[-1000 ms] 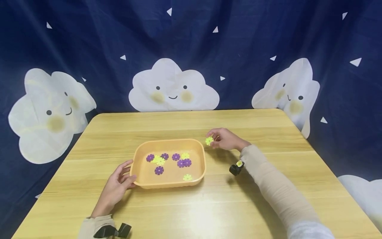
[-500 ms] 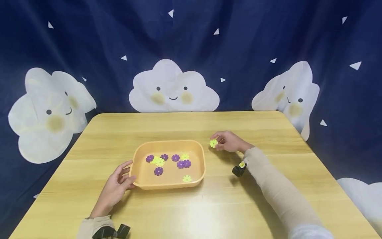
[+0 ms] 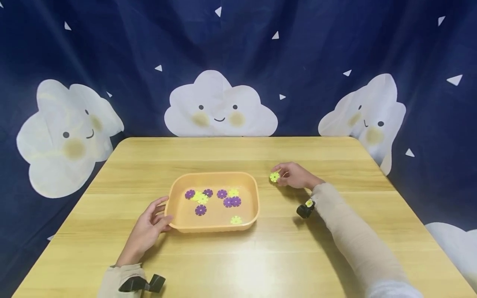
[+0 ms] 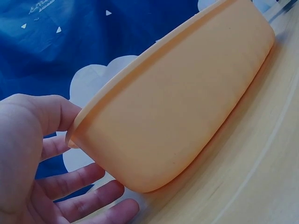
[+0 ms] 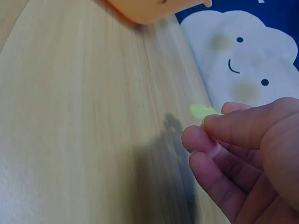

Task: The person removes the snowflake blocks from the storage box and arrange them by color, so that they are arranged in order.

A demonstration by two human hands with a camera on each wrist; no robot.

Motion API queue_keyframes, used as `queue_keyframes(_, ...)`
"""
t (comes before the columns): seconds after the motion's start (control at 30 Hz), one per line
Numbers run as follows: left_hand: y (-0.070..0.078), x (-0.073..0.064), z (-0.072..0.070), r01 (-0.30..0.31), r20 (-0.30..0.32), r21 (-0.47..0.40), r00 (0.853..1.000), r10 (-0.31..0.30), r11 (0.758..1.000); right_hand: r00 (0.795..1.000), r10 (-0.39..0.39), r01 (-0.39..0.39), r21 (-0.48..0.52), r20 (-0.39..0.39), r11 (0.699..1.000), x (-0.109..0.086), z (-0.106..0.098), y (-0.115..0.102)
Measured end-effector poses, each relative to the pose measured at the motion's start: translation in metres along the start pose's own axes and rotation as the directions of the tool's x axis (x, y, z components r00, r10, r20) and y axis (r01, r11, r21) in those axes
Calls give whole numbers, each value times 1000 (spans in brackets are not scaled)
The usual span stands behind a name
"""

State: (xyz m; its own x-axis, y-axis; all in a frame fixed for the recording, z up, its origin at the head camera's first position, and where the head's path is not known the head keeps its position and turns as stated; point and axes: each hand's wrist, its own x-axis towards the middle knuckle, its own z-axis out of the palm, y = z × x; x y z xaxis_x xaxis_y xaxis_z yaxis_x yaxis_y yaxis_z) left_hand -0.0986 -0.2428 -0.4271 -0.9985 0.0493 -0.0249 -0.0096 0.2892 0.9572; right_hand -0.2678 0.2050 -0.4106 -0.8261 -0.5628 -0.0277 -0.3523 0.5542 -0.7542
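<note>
An orange plastic basin (image 3: 211,229) stands on the table in the head view, with several purple notched discs (image 3: 201,210) and yellow notched discs (image 3: 236,220) lying inside. My left hand (image 3: 148,227) holds the basin's left rim. In the left wrist view the thumb lies at the rim, while the other fingers (image 4: 84,179) spread below it beside the wall. To the right of the basin, my right hand (image 3: 294,175) pinches one yellow snowflake-shaped disc (image 3: 274,177) between thumb and fingertips. The right wrist view shows only a sliver of that disc (image 5: 203,111).
The wooden tabletop (image 3: 242,265) extends around the basin on all sides. Behind it hangs a dark blue curtain (image 3: 238,37) printed with white clouds. Both wrists carry black straps, the right one (image 3: 305,210) with a small yellow flower-like piece on it.
My right hand has drawn a little farther right from the basin, with the yellow disc in its pinch. The left hand and basin have stayed together in place; the head view shifted slightly.
</note>
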Motion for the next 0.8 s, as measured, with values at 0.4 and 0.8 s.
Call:
queue_keyframes(0.4,-1,1,0,-12,-13,-3,1000,11,1000,1000,21,-21,17,12,1000,-2,-2,12)
queue_keyframes(0.8,-4,2,0,-23,-2,-19,1000,23,1000,1000,5,-5,1,-5,1000,-6,-7,25)
